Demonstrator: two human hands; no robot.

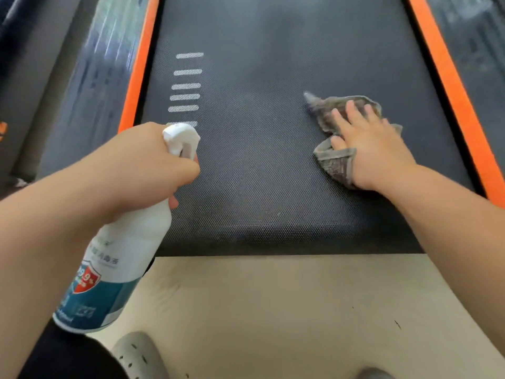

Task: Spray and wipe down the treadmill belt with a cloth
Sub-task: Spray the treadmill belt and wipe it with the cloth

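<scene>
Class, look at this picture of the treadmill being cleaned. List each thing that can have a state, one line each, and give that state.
left hand: grips the spray bottle just below its nozzle.
spray bottle: held tilted, nozzle aimed over the belt; no mist visible.
right hand: fingers straight, pressing on the cloth.
cloth: crumpled, lying on the belt under the right hand.
belt: wet or dry, cannot tell.

Treadmill belt (259, 160): matt black, fine dimpled weave. Side rails (138, 72): smooth orange. Cloth (336, 160): grey, worn, crumpled fabric. Spray bottle (128, 250): glossy white plastic, printed label. Floor (273, 310): pale, smooth.
</scene>
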